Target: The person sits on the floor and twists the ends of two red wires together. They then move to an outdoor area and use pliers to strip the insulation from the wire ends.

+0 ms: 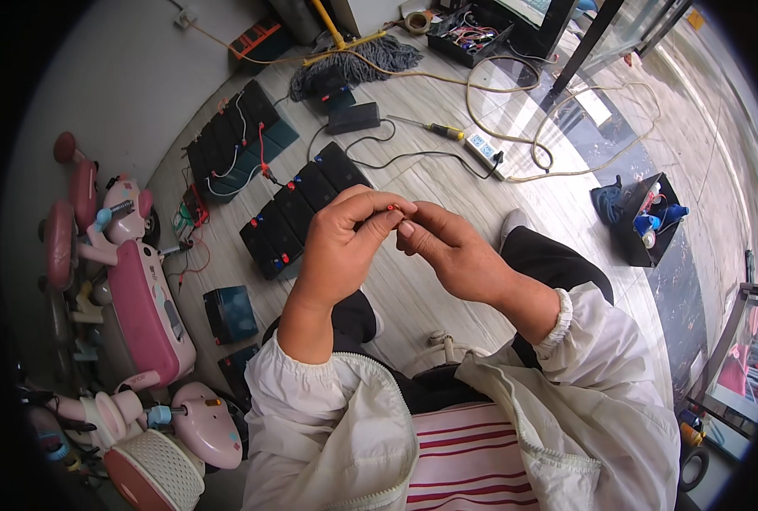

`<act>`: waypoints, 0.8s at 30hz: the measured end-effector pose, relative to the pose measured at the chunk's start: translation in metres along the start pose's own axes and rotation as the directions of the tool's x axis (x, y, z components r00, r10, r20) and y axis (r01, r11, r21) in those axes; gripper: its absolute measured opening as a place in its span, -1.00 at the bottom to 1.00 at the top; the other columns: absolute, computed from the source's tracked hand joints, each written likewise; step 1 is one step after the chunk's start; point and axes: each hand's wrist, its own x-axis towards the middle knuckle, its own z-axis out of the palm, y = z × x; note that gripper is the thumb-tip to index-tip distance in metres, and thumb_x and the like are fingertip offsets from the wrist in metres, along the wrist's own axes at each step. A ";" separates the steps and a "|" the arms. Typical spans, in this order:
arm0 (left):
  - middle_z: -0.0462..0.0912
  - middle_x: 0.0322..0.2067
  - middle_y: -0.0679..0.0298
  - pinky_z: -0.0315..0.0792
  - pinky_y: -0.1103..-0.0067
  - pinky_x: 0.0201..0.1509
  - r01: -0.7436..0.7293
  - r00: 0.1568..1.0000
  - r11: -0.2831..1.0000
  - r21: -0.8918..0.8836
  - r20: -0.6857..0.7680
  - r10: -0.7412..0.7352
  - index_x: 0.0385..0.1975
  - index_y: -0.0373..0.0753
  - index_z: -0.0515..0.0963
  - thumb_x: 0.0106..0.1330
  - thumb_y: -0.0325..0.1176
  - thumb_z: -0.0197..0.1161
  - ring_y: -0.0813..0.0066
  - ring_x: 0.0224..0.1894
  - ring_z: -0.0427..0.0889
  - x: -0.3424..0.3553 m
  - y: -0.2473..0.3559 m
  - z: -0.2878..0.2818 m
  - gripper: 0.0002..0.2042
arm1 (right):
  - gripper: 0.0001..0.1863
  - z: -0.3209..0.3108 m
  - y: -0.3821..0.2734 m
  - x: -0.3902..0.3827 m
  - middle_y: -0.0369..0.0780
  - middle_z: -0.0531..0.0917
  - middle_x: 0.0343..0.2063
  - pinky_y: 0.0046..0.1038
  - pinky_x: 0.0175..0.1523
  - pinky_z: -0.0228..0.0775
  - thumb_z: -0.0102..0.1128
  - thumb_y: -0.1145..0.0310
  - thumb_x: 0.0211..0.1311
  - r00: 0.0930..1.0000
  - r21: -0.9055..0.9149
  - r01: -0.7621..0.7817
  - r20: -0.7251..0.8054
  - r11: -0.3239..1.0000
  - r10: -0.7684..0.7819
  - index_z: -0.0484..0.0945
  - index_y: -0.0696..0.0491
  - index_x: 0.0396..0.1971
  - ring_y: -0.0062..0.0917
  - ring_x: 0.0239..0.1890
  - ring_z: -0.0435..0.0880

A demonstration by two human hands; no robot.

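Observation:
My left hand is raised in front of me, thumb and index finger pinched on a tiny red piece, too small to name. Fingertip to fingertip with it is my right hand, its thumb and index finger also pressed together; whatever they grip is hidden. Below and beyond the left hand, a row of black batteries with red and blue terminals stands on the floor. Behind it is a second battery group, joined by red and white wires.
A black power adapter, a yellow-handled screwdriver and a white power strip lie ahead among cables. Farther off are a grey mop and a box of wires. Pink ride-on toys crowd the left; a black bin stands right.

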 end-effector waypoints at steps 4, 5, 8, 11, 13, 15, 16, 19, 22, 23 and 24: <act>0.58 -0.36 0.33 0.40 0.71 -0.30 0.104 0.992 0.963 -0.249 -0.048 -0.119 -0.15 -0.35 0.58 0.35 -0.48 0.16 0.65 -0.38 0.51 -0.003 -0.003 -0.002 -0.85 | -0.71 -0.006 -0.001 0.003 -0.31 0.56 -0.40 -0.56 -0.10 0.41 -0.08 0.27 0.47 0.987 0.246 -0.129 0.130 0.961 0.099 0.48 0.16 -0.07 -0.67 -0.31 0.52; 0.57 -0.36 0.34 0.38 0.72 -0.32 0.129 0.986 0.952 -0.276 -0.067 -0.153 -0.11 -0.34 0.56 0.36 -0.46 0.15 0.68 -0.39 0.48 -0.002 0.000 -0.003 -0.83 | -0.72 -0.008 -0.003 0.003 -0.30 0.57 -0.39 -0.55 -0.10 0.43 -0.08 0.29 0.46 0.976 0.332 -0.198 0.159 0.922 0.152 0.48 0.17 -0.07 -0.65 -0.31 0.54; 0.56 -0.37 0.38 0.30 0.77 -0.37 0.172 0.963 0.938 -0.303 -0.151 -0.225 -0.02 -0.31 0.50 0.40 -0.37 0.13 0.75 -0.43 0.38 0.001 -0.002 -0.006 -0.76 | -0.76 -0.012 -0.012 0.006 -0.26 0.60 -0.38 -0.53 -0.11 0.49 -0.08 0.33 0.46 0.941 0.498 -0.337 0.151 0.799 0.302 0.49 0.17 -0.10 -0.61 -0.32 0.60; 0.54 -0.40 0.38 0.21 0.81 -0.45 0.206 0.922 0.910 -0.361 -0.241 -0.304 -0.01 -0.32 0.47 0.43 -0.28 0.09 0.81 -0.50 0.30 0.001 -0.002 -0.010 -0.73 | -0.74 -0.017 -0.015 0.010 -0.19 0.61 -0.32 -0.46 -0.09 0.54 -0.14 0.35 0.47 0.924 0.582 -0.361 0.115 0.729 0.365 0.44 0.19 -0.06 -0.50 -0.28 0.65; 0.53 -0.41 0.38 0.21 0.81 -0.45 0.218 0.893 0.887 -0.407 -0.283 -0.349 -0.04 -0.32 0.48 0.44 -0.28 0.08 0.81 -0.51 0.30 0.001 -0.004 -0.015 -0.74 | -0.72 -0.018 -0.019 0.011 -0.17 0.61 -0.30 -0.41 -0.04 0.53 -0.18 0.35 0.47 0.921 0.611 -0.356 0.100 0.707 0.377 0.41 0.21 -0.03 -0.45 -0.24 0.65; 0.52 -0.44 0.37 0.22 0.80 -0.46 0.207 0.883 0.872 -0.443 -0.300 -0.362 -0.08 -0.35 0.49 0.44 -0.28 0.07 0.80 -0.52 0.31 0.001 -0.005 -0.018 -0.75 | -0.70 -0.019 -0.020 0.012 -0.14 0.61 -0.26 -0.40 -0.01 0.53 -0.19 0.34 0.48 0.922 0.619 -0.353 0.100 0.702 0.375 0.39 0.22 0.00 -0.41 -0.19 0.65; 0.52 -0.44 0.37 0.22 0.80 -0.46 0.202 0.882 0.868 -0.453 -0.302 -0.363 -0.08 -0.35 0.49 0.44 -0.28 0.07 0.80 -0.52 0.31 0.001 -0.005 -0.018 -0.75 | -0.70 -0.019 -0.021 0.012 -0.14 0.60 -0.25 -0.39 -0.01 0.53 -0.19 0.34 0.48 0.921 0.623 -0.353 0.099 0.698 0.377 0.39 0.22 0.00 -0.41 -0.18 0.65; 0.52 -0.45 0.37 0.22 0.80 -0.47 0.196 0.883 0.865 -0.463 -0.300 -0.360 -0.09 -0.36 0.49 0.44 -0.28 0.07 0.79 -0.52 0.31 0.002 -0.005 -0.017 -0.74 | -0.70 -0.019 -0.020 0.012 -0.15 0.60 -0.25 -0.40 -0.01 0.53 -0.19 0.34 0.48 0.918 0.626 -0.358 0.103 0.692 0.382 0.39 0.22 0.01 -0.42 -0.18 0.64; 0.53 -0.46 0.37 0.22 0.80 -0.47 0.187 0.884 0.869 -0.459 -0.308 -0.353 -0.10 -0.36 0.50 0.44 -0.28 0.06 0.79 -0.53 0.31 0.001 -0.006 -0.019 -0.75 | -0.72 -0.017 -0.017 0.013 -0.22 0.58 -0.31 -0.47 -0.11 0.50 -0.17 0.34 0.47 0.917 0.611 -0.360 0.091 0.706 0.388 0.42 0.19 -0.01 -0.50 -0.28 0.60; 0.53 -0.46 0.38 0.22 0.80 -0.47 0.182 0.883 0.870 -0.458 -0.312 -0.350 -0.10 -0.36 0.50 0.44 -0.29 0.06 0.79 -0.53 0.31 0.000 -0.006 -0.020 -0.75 | -0.73 -0.016 -0.016 0.013 -0.25 0.57 -0.34 -0.51 -0.16 0.49 -0.16 0.34 0.47 0.916 0.602 -0.360 0.084 0.713 0.392 0.43 0.18 -0.02 -0.54 -0.33 0.58; 0.53 -0.47 0.38 0.22 0.80 -0.47 0.170 0.876 0.870 -0.463 -0.334 -0.349 -0.11 -0.36 0.50 0.44 -0.29 0.06 0.79 -0.53 0.31 0.000 -0.006 -0.021 -0.75 | -0.74 -0.016 -0.015 0.013 -0.28 0.55 -0.38 -0.54 -0.21 0.46 -0.15 0.34 0.47 0.921 0.591 -0.350 0.076 0.727 0.382 0.44 0.16 -0.05 -0.59 -0.37 0.53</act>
